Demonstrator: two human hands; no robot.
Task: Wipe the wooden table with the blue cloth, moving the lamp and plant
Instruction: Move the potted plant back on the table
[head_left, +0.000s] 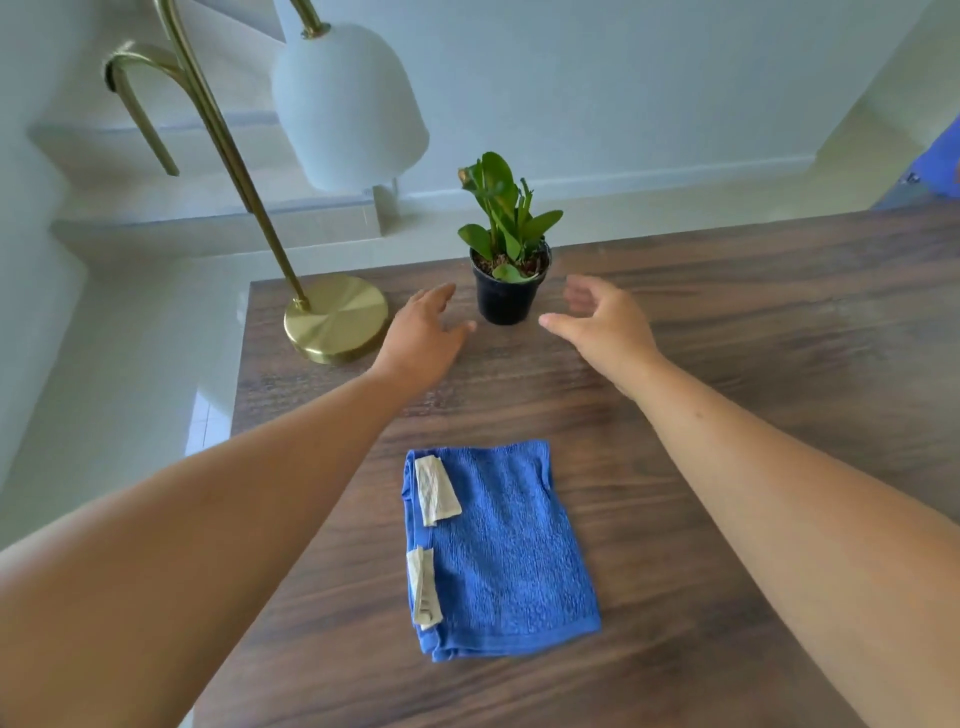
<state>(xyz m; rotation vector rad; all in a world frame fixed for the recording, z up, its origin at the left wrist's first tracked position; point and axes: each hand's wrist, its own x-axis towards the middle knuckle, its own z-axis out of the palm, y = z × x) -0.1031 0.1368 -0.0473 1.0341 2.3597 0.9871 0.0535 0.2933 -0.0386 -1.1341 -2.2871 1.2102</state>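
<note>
Between the two hands, just ahead of their fingertips, the plant (509, 244) is standing upright in its black pot (506, 296) near the far edge of the wooden table (727, 415). The left hand (423, 338) is reaching at the pot's left side and the right hand (602, 325) at its right side, so the pot is lying almost on the middle line between them. Both hands are looking about equally near to it, and neither one is touching it yet; a small strip of table is showing between each thumb and the pot.

Both hands are spread, the fingers loosely bent and the thumbs pointing inward to the pot, and they are holding nothing. The opening between them is looking wider than the pot, so I am judging that a two-handed grasp around its sides is being prepared, with the long axis of the plant staying vertical.

To the left of the left hand, just beside it, the lamp (337, 317) is standing on its round brass base, with its stem leaning up and away. Behind both hands, between the forearms and toward the person, the blue cloth (504, 551) is lying folded and flat on the table, with two pale labels along its left edge. Nobody is touching it.
</note>
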